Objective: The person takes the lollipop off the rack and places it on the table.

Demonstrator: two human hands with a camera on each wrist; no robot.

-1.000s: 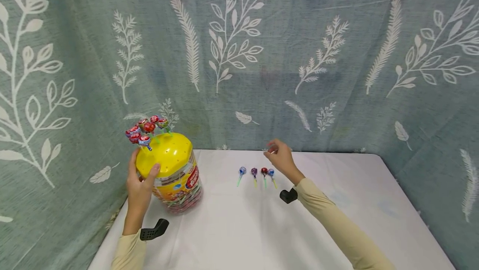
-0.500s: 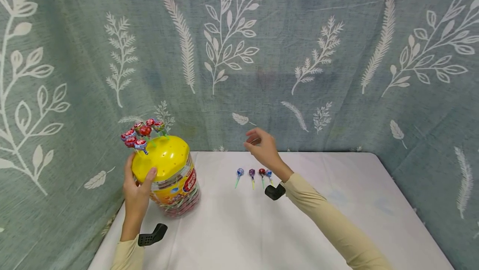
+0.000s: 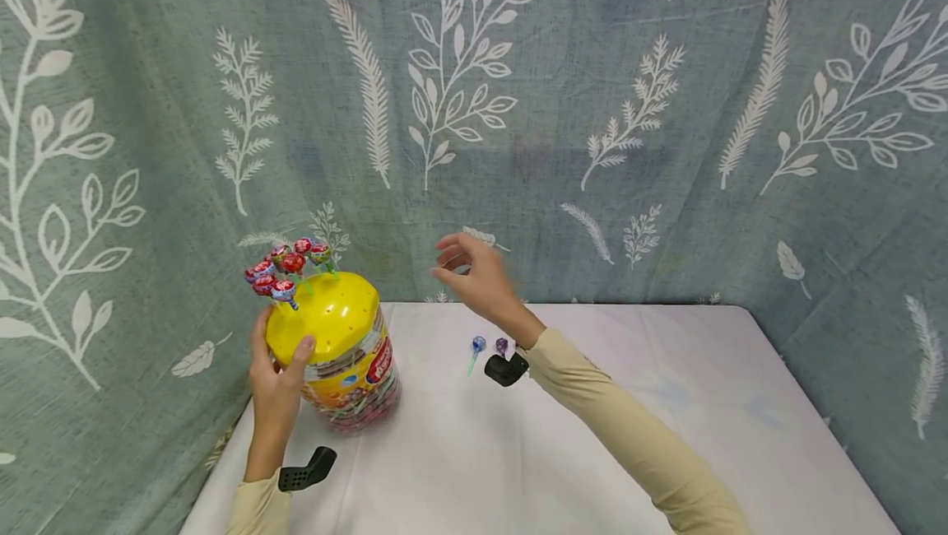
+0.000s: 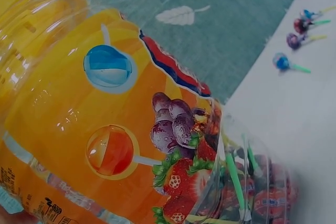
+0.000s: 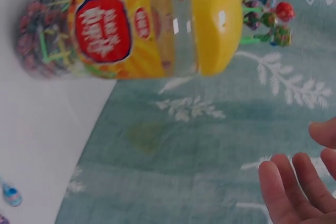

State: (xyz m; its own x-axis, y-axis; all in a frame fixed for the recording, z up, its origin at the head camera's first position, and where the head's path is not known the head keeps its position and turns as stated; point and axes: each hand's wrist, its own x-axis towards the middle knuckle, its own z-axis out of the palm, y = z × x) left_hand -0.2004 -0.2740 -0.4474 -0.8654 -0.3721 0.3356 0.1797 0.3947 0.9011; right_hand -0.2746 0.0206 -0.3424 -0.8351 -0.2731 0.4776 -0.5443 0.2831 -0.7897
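Observation:
A big clear jar (image 3: 348, 391) with a yellow lid (image 3: 326, 317) stands at the left of the table, full of wrapped lollipops. My left hand (image 3: 277, 383) grips its upper side, thumb against the lid's edge. Several lollipops (image 3: 285, 265) stick up by their sticks from holes at the lid's far left. My right hand (image 3: 480, 276) is raised to the right of the jar, fingers loosely bent with nothing between them. Below it, a blue lollipop (image 3: 478, 344) and a purple lollipop (image 3: 502, 345) lie on the table; the right wrist hides others, which show in the left wrist view.
A white cloth covers the table (image 3: 444, 469). Right behind its far edge hangs a green leaf-patterned curtain (image 3: 533, 148), which also runs down both sides. A black wrist camera (image 3: 507, 369) juts out below the right wrist, and another (image 3: 307, 469) beside the left.
My right hand has moved left and up from beyond the lollipops on the table toward the jar, its fingers loosening. The left hand keeps its hold on the jar.

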